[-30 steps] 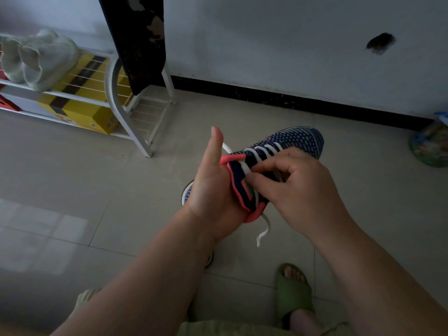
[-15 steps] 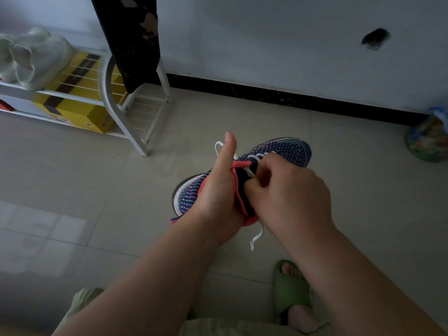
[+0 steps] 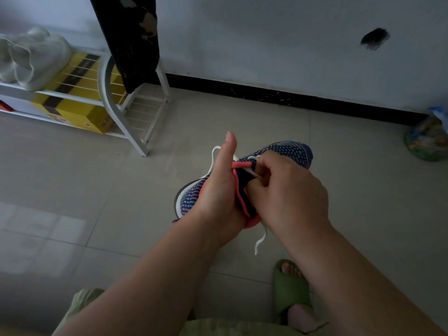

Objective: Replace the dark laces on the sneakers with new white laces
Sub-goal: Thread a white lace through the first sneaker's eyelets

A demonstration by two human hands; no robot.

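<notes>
A green slipper (image 3: 291, 291) is on the floor below the arms. The left hand (image 3: 218, 190) grips the sneaker (image 3: 291, 151) in the air, thumb up. The right hand (image 3: 288, 192) hides the eyelets; its fingers pinch the white lace (image 3: 260, 238). Farther left stands a rack (image 3: 116, 110) with a yellow box (image 3: 72, 112).

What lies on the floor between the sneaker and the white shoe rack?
Head view: only bare tile floor lies between the sneaker and the shoe rack.
</notes>
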